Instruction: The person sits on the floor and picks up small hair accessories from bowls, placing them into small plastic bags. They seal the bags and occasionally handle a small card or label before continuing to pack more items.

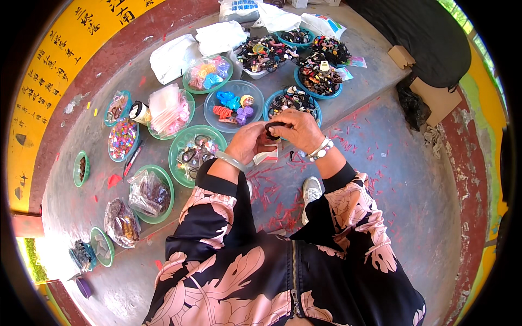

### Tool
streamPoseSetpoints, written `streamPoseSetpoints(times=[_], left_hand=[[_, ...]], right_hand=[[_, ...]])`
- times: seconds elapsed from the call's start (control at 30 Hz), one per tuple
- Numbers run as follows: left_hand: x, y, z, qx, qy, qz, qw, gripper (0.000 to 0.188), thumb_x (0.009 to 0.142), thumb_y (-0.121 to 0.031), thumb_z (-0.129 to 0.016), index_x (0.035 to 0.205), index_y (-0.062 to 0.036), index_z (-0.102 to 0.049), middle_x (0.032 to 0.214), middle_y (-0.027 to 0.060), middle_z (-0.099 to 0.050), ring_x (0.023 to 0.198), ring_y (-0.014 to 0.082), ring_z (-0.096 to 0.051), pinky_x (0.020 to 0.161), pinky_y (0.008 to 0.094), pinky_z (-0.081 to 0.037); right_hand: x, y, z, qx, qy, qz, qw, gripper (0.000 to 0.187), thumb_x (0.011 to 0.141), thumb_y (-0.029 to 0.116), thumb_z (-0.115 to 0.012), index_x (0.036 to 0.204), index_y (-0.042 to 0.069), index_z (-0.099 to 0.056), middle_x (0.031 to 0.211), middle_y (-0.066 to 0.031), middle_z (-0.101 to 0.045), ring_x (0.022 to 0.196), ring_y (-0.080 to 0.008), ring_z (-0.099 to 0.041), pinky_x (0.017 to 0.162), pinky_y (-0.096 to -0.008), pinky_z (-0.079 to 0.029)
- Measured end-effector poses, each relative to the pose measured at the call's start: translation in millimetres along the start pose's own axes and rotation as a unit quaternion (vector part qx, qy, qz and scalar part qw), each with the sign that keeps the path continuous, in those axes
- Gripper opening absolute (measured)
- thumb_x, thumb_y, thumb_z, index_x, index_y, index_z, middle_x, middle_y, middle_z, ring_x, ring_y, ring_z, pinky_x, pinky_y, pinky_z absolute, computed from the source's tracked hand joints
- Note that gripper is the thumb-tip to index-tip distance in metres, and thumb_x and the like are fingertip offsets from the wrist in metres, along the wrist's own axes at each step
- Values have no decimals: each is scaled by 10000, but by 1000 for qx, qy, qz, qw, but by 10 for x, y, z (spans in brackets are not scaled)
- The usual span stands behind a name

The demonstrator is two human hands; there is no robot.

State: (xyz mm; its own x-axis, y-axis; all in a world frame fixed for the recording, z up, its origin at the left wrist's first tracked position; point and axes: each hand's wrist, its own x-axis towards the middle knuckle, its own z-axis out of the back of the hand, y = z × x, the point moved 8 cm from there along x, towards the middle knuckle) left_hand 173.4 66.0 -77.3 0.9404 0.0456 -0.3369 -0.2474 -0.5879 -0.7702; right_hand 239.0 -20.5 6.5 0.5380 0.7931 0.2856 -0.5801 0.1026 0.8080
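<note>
My left hand [247,142] and my right hand [300,130] meet in front of me, fingers bent and close together. A black hair tie [274,126] is pinched between them, partly hidden by the fingers. A small white card [266,156] shows just below the left fingers; whether that hand grips it is unclear. Just beyond the hands stands a clear plastic bowl [209,117] with blue, red, purple and yellow hair claws [230,100]. Beside the right hand is a blue bowl [266,114] of dark hair ties. Left of my left hand, a green bowl [173,157] holds mixed hair ties.
More filled bowls stand farther back, along with white sacks [173,58]. At left are a bowl of colourful small pieces [123,137], a marker pen [132,160] and bagged brown items [122,223]. Red scraps [272,190] litter the floor by my shoes [311,191]. Cardboard [435,100] lies at right.
</note>
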Motion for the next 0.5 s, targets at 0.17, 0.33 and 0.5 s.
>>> streamPoseSetpoints(times=[0.17,0.33,0.5], left_hand=[[-12,-1,-13,6,2,10,1000,269,926,-198,-384,1076,-19,-516,940,102,-600,852,226,-621,690,320,-534],[11,19,-31,26,10,14,1000,264,924,-198,-387,1080,-31,-519,960,103,-599,864,216,-620,695,312,-534],[-4,11,-49,18,14,15,1000,229,906,-188,-422,1037,-42,-538,904,78,-587,846,203,-618,691,309,-534]], right_hand=[[-1,20,-24,33,10,-41,999,200,695,184,-689,860,74,-666,735,-83,-630,612,-155,-589,554,-279,-459],[-10,-132,-64,124,-19,-69,990,181,724,189,-663,862,73,-666,678,-86,-626,582,-159,-590,535,-278,-455],[-7,28,-23,35,-13,-18,999,157,746,175,-638,852,63,-671,685,-103,-636,564,-183,-604,541,-278,-470]])
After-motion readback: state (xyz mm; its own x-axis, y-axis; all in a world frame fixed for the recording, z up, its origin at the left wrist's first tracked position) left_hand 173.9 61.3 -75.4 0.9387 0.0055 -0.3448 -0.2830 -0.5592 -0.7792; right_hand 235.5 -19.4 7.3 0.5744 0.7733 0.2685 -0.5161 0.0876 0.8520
